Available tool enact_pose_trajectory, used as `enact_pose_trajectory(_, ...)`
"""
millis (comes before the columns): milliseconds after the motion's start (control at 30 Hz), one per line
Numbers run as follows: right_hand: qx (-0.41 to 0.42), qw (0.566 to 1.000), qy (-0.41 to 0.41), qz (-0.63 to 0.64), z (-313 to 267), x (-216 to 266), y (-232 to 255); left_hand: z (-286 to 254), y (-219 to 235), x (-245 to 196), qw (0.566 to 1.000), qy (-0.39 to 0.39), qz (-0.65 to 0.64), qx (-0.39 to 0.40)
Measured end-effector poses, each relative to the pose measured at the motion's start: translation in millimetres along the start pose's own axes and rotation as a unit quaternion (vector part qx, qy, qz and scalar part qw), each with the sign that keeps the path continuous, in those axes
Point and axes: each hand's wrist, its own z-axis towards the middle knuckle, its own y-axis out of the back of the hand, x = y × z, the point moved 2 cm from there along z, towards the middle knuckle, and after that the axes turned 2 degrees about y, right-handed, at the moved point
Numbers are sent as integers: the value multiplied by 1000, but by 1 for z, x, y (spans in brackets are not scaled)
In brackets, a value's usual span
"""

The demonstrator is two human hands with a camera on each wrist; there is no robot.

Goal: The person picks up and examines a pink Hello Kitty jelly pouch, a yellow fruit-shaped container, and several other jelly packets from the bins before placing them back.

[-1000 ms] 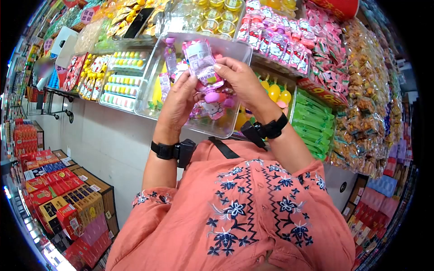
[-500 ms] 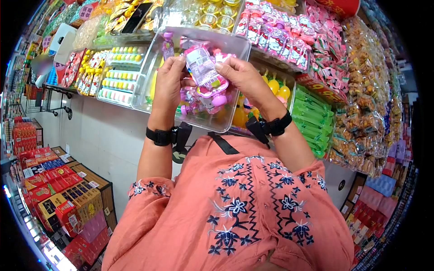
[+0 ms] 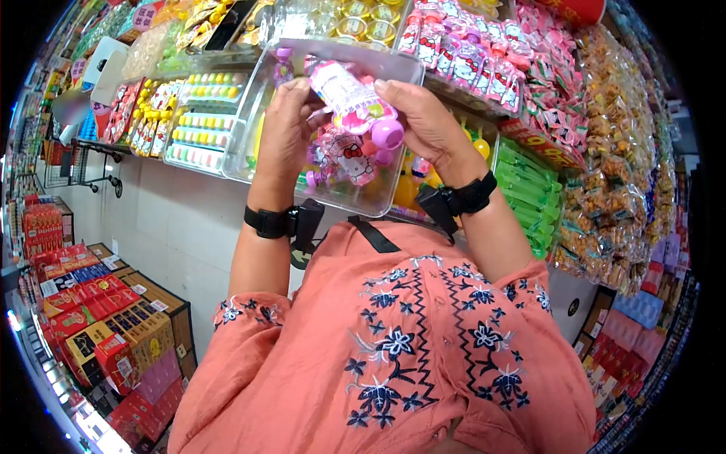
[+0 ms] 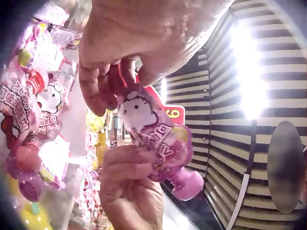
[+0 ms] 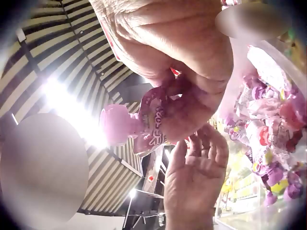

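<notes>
A pink cartoon-cat spout pouch with a round purple cap is held tilted over a clear plastic bin, its pale printed back upward in the head view. My left hand pinches the end away from the cap. Near the capped end, my right hand grips the pouch's side, thumb on top. The left wrist view shows the pouch's cat-face front from below, between both hands. In the right wrist view my right hand hides much of it. Several similar pouches lie in the bin beneath.
Left of the bin stand trays of pastel sweets. Green packs and a heap of pink pouches are at the right. Bagged snacks hang further right. Boxed goods are stacked low at the left.
The pouch has turned, its capped end swinging right and upward in the head view. My hands have moved further apart, the left to the left and the right to the right.
</notes>
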Motion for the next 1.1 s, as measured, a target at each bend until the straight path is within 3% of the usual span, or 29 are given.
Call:
enact_pose_trajectory(233,70,993,-22,96,-4,12,-9,-4,-22,-13,985,7,-80,152)
enact_pose_trajectory(267,21,996,-9,85,-1,3,-6,-3,-26,-13,981,0,-94,170)
enact_pose_trajectory(367,54,990,-39,123,-1,-8,4,2,-29,-8,973,17,-132,190)
enact_pose_trajectory(500,62,991,-118,8,-9,-10,16,5,-23,-2,980,40,-75,179)
enact_pose_trajectory(567,58,987,-145,25,-11,-5,21,5,-19,2,990,57,-62,115)
enact_pose_trajectory(700,57,995,-83,20,-21,15,23,17,-14,6,993,97,19,62)
enact_pose_trajectory(800,-23,996,-69,45,-26,29,33,12,-36,-10,988,103,105,37)
enact_pose_trajectory(967,6,991,-10,-133,-40,54,40,22,-57,-17,978,111,154,79)
enact_pose_trajectory(1100,-37,990,16,-133,-56,72,50,33,-73,-23,969,104,156,160)
